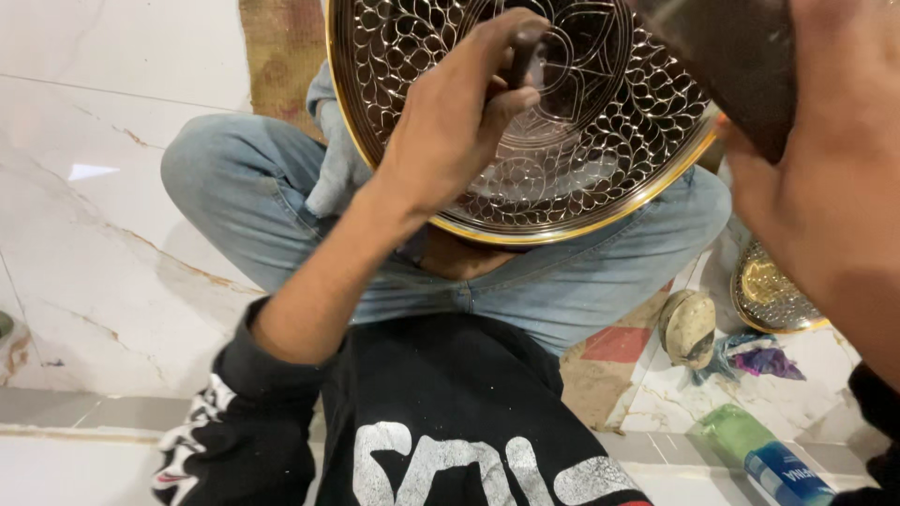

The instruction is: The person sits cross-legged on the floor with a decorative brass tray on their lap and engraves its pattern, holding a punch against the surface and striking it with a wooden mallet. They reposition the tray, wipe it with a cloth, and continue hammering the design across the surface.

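Right hand (825, 187), frame right, grips dark mallet (731, 66); left hand (459, 112) fingers closed on chisel (525, 56) over engraved plate (581, 169). Chisel slip could scar pattern.

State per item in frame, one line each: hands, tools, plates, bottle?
Left hand: closed on a thin dark tool, tip on the plate.
Right hand: grips a dark block, raised.
Engraved plate: tilted on lap.
Second plate: on floor.
Green bottle: lying down, capped.

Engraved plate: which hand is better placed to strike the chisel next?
Right, probably. The right hand holds a dark hammer-like block raised beside the plate; the left hand is busy gripping the chisel against the pattern.
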Available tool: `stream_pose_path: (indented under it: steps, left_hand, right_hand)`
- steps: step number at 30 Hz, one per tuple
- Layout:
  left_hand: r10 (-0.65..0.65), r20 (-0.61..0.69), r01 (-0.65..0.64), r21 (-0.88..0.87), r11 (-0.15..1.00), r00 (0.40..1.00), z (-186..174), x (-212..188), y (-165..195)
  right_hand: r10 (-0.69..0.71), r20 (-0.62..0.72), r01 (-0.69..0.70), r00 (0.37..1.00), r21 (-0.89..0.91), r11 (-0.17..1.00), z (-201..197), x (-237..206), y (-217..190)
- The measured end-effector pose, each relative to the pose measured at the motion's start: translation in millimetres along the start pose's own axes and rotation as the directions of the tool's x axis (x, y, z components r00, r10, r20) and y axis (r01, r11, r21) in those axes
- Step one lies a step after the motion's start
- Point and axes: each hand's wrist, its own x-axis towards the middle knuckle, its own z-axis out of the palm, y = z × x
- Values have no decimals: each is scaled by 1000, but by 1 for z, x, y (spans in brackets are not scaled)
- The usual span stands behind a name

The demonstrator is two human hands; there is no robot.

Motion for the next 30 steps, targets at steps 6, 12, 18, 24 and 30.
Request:
stream_pose_path:
  steps: [6, 12, 18, 24, 30]
  left_hand:
    - [57, 185, -66, 40, 997, 981, -14, 17, -3]
    - [21, 176, -27, 33, 999, 984, -15, 13, -1]
    - [-198, -124, 207, 59, 977, 972, 3, -13, 7]
    - [-184, -442, 234, 63, 970, 878, 30, -38, 20]
    - [-218, -434, 249, 17, 968, 874, 32, -45, 19]
  right_hand:
    - [211, 46, -213, 976, 342, 915, 66, -33, 74]
    - [177, 65, -189, 982, 351, 917, 60, -37, 74]
    - [21, 24, -30, 999, 489, 872, 23, -4, 17]
    - [-173, 34, 147, 984, 376, 915, -10, 29, -31]
    - [-260, 22, 240, 965, 312, 919, -12, 45, -42]
